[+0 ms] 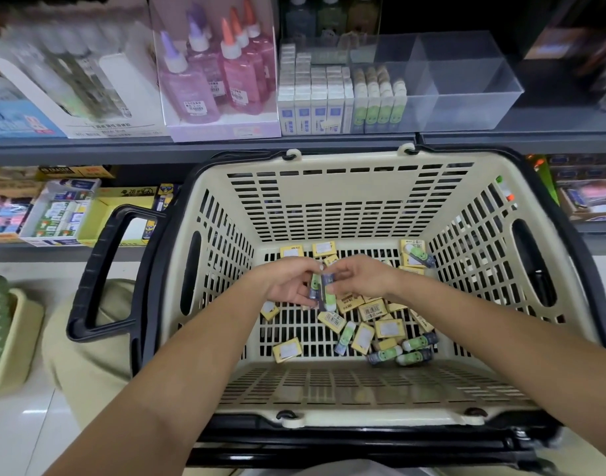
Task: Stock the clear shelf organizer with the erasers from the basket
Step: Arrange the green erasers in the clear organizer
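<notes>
The cream basket (336,201) fills the near view, its black handles partly cut off. On the far shelf, the clear shelf organizer (466,87) is blurred. Left hand (288,283) and right hand (360,278) together grip green erasers (325,290), partly hiding them; loose erasers (380,334) lie below.

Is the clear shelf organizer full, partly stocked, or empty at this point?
Partly stocked. The clear shelf organizer has rows of upright erasers filling its left sections, while its right compartments show only bare clear walls.
</notes>
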Demonstrator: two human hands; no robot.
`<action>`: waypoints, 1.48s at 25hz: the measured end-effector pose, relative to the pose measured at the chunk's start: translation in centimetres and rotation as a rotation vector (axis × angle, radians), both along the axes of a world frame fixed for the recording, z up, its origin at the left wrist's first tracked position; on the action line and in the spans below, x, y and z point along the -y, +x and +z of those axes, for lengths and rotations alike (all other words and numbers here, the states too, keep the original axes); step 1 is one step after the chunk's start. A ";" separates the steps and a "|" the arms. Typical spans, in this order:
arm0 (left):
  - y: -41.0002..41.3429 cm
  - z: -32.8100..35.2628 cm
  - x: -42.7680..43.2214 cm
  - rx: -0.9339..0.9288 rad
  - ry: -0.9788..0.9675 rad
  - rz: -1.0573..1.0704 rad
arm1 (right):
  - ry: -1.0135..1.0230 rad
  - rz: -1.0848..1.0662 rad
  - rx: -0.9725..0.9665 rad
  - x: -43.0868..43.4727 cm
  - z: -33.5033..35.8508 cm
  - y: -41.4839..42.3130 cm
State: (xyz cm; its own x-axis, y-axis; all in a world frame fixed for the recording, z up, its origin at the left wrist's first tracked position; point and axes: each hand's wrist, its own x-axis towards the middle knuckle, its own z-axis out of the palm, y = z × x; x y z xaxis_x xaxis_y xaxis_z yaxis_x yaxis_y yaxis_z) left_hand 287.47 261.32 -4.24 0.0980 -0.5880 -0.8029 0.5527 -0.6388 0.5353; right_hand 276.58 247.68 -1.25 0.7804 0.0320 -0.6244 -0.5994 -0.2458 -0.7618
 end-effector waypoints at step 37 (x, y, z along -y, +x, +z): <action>0.7 -0.8 0.1 -0.135 -0.109 0.165 | -0.835 1.019 0.229 -0.3 -4.2 -3.8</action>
State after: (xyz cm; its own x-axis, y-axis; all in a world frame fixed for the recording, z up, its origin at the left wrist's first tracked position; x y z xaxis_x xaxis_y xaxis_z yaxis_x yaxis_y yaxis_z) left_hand 288.20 261.26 -5.01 0.0958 -0.6568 -0.7479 0.7160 -0.4766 0.5102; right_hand 272.75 247.94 -5.43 0.7259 0.3337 -0.6014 0.2490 -0.9426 -0.2226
